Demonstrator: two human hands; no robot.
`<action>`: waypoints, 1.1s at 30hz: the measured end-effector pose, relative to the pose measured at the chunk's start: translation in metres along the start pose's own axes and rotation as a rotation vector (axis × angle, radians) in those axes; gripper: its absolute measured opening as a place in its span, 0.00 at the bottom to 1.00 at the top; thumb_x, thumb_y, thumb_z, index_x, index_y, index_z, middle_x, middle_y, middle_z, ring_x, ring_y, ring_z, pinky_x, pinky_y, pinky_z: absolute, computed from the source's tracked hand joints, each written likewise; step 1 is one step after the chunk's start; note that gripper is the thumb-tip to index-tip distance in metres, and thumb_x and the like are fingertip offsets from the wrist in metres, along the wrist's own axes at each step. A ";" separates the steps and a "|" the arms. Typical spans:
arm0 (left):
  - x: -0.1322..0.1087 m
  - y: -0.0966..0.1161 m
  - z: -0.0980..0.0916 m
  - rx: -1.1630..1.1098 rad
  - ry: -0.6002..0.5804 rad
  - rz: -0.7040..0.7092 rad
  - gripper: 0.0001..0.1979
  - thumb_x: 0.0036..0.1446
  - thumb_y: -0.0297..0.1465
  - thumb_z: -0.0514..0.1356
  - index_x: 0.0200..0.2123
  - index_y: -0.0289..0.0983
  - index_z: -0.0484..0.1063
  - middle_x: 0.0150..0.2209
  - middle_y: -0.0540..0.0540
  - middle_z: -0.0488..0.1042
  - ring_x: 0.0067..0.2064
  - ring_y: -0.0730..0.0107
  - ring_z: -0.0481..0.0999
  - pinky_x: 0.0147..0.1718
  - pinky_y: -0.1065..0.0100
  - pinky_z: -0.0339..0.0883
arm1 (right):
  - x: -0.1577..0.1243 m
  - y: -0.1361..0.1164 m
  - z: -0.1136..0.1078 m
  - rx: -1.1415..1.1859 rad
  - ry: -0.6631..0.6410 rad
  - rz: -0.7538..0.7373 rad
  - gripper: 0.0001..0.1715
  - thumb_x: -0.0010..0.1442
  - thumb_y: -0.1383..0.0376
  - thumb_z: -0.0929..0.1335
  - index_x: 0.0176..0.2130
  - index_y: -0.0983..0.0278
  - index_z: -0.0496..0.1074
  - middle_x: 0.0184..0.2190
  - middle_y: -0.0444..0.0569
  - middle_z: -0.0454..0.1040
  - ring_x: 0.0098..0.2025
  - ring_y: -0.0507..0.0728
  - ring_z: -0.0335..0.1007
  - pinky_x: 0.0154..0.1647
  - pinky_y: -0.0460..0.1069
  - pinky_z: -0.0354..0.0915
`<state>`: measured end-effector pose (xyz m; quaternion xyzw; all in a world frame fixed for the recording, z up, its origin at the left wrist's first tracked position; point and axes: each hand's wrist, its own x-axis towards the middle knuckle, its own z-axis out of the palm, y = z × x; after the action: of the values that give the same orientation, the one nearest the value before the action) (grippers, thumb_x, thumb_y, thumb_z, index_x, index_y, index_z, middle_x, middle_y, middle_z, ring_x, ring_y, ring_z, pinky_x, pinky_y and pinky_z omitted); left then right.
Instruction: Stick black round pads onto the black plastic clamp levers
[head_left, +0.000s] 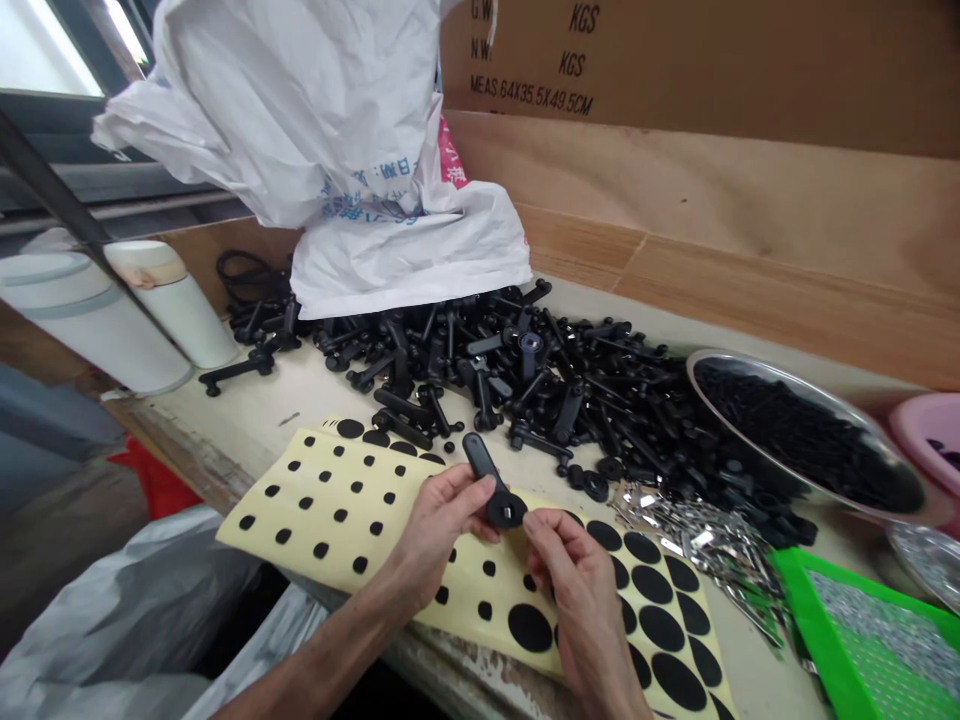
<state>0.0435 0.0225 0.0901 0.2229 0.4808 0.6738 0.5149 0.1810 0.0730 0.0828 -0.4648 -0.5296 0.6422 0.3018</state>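
My left hand (442,515) is closed around a black plastic lever-shaped part (481,458), its thumb pressed on the arm just above the round end. A small light-coloured spot shows in the middle of that round end. My right hand (576,575) is pinched, its fingertips right beside the edge of the round end; what lies between them, if anything, is too small to make out. Beneath both hands spreads a yellowish backing sheet (300,522) with small black pads on the left and larger black discs (661,628) on the right.
Behind the sheet lies a heap of black plastic parts (570,400), partly under a white sack (412,250). To the right are metal clips (697,530), a steel bowl (701,360) of black pieces and a green tray (799,580). White bottles (112,330) stand left.
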 end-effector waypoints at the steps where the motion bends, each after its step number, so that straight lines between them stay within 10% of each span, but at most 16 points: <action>1: 0.000 0.000 0.000 0.003 0.003 -0.001 0.14 0.57 0.38 0.62 0.38 0.32 0.75 0.35 0.41 0.76 0.32 0.69 0.73 0.28 0.71 0.69 | 0.000 0.000 0.000 -0.001 0.002 0.005 0.19 0.55 0.51 0.70 0.27 0.64 0.70 0.18 0.39 0.59 0.22 0.49 0.49 0.23 0.45 0.49; 14: -0.001 -0.001 -0.002 0.036 0.004 0.002 0.14 0.51 0.31 0.66 0.41 0.34 0.74 0.39 0.42 0.76 0.39 0.67 0.73 0.33 0.70 0.70 | 0.002 0.004 -0.001 -0.171 0.043 -0.119 0.20 0.61 0.49 0.65 0.30 0.63 0.69 0.20 0.40 0.61 0.22 0.51 0.54 0.22 0.46 0.53; 20: -0.004 -0.004 0.001 0.098 0.093 -0.012 0.16 0.49 0.29 0.67 0.43 0.34 0.74 0.42 0.43 0.77 0.41 0.65 0.74 0.33 0.71 0.70 | -0.002 0.001 0.005 -0.599 0.153 -0.500 0.21 0.68 0.57 0.55 0.32 0.62 0.67 0.29 0.48 0.68 0.30 0.55 0.66 0.32 0.49 0.62; 26: -0.004 -0.001 0.001 0.110 0.064 -0.009 0.14 0.51 0.29 0.65 0.42 0.33 0.74 0.41 0.42 0.77 0.38 0.67 0.74 0.30 0.72 0.70 | 0.003 0.011 -0.002 -1.077 0.369 -0.695 0.20 0.68 0.62 0.55 0.50 0.66 0.69 0.36 0.52 0.71 0.28 0.56 0.68 0.21 0.48 0.58; 33: -0.004 -0.001 0.008 0.086 -0.068 0.031 0.14 0.55 0.31 0.63 0.45 0.33 0.72 0.41 0.41 0.76 0.35 0.70 0.73 0.28 0.73 0.67 | 0.003 -0.006 -0.004 -0.553 0.089 -0.538 0.14 0.67 0.57 0.59 0.42 0.61 0.68 0.31 0.45 0.74 0.29 0.54 0.70 0.29 0.47 0.66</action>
<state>0.0515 0.0222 0.0935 0.2751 0.4880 0.6524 0.5103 0.1833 0.0789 0.0872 -0.4005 -0.7720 0.3524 0.3456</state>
